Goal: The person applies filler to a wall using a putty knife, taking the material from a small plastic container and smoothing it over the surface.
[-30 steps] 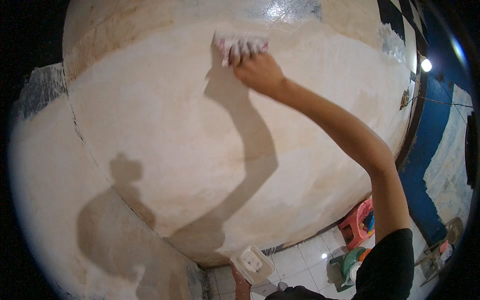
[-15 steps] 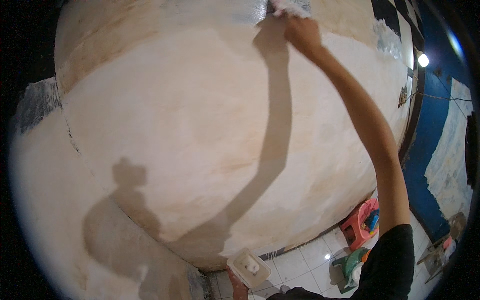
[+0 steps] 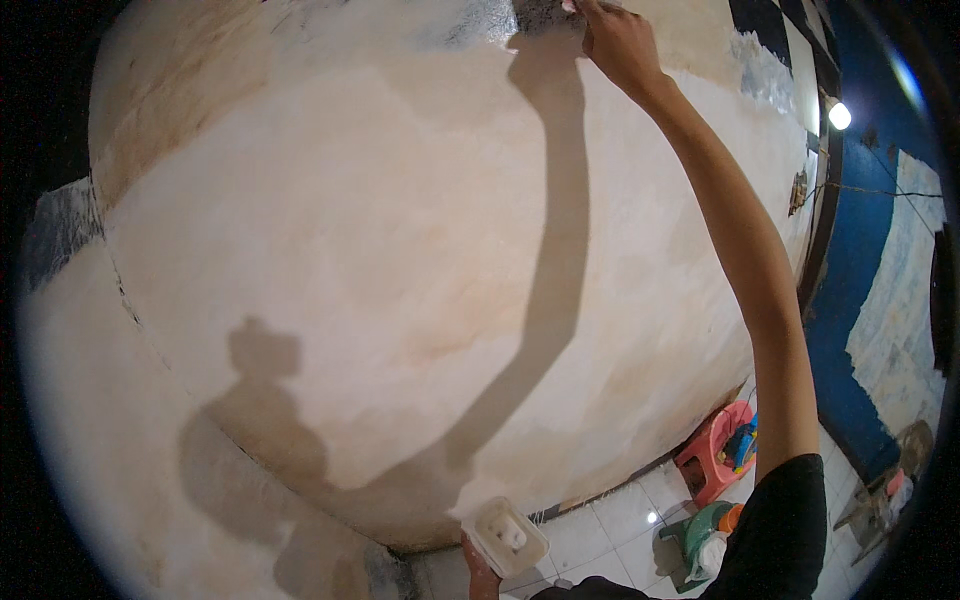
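Holding an off-white plastic tub [image 3: 488, 527], the left hand [image 3: 481, 573] sits low in view, closed on the tub's near left side; fingers underneath hidden. Right hand [image 3: 622, 45] high at the top edge, over the pale wall [image 3: 400, 220]. Its fingers bend, but the frame crops the tips: cannot tell what they are clamped on, or whether they touch the wall.

Handling, as judged: tub looks light, thin-walled, slightly springy, not fragile. One-sided grip could let it tip; better hold is a palm under the base with thumb over the rim. Any wet smear would make that rim slippery. White lump [image 3: 512, 538] inside reads as soft and pasty.

Position: tub lies against the left hand, just above it and to its right; well apart from the right hand, which is far up and rightward.

Farther out: dark patch [image 3: 545, 17] on the wall just left of the right hand, a shiny grey patch [image 3: 482, 24] beyond. Arm shadow [image 3: 560, 250] falls down the wall. White tiled floor [image 3: 590, 537] past the tub; pinkish-red stool [image 3: 706, 470] rightward. Lit bulb [image 3: 839, 115] at far right.
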### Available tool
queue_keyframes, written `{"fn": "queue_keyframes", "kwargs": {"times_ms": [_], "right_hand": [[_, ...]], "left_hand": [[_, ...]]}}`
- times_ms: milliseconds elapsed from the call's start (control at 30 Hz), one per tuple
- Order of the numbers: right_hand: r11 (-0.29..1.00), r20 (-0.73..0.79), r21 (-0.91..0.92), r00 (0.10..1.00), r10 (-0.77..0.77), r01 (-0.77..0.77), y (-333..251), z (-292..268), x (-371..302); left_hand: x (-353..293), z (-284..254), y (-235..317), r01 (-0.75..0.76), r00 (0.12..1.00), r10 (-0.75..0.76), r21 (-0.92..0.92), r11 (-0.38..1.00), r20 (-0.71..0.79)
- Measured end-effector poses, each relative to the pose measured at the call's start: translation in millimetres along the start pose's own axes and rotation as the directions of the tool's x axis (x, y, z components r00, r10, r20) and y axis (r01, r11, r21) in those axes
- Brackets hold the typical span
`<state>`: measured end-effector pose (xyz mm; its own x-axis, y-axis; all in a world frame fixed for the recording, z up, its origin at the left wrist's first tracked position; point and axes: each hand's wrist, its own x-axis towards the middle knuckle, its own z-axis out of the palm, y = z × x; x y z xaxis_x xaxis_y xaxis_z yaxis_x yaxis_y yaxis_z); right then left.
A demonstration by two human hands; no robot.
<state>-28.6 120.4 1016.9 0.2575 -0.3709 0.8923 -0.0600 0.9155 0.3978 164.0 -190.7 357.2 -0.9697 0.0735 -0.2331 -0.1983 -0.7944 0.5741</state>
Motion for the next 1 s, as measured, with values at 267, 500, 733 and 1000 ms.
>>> {"fn": "queue_keyframes", "kwargs": {"times_ms": [267,500,733,1000], "right_hand": [[0.968,0.362,0.162,0.901,-0.24,0.193,-49.0,-14.0,-85.9],[0.977,0.137,-0.159,0.977,0.162,-0.14,49.8,-36.1,-11.1],[0.947,0.202,-0.248,0.967,-0.158,0.207,-34.6,16.6,-60.7],[0.991,0.046,0.055,0.991,-0.123,0.121,-34.1,-33.0,-73.9]], "left_hand": [[26.0,-9.8,-25.6,0.051,0.997,-0.045,-0.103,0.993,0.055],[32.3,16.3,-45.2,0.121,0.992,-0.118,-0.056,0.991,0.054],[17.4,33.2,-52.8,-0.195,0.98,0.159,0.421,0.886,0.119],[40.0,7.6,-72.9,0.1,0.994,-0.096,-0.083,0.991,0.055]]}}
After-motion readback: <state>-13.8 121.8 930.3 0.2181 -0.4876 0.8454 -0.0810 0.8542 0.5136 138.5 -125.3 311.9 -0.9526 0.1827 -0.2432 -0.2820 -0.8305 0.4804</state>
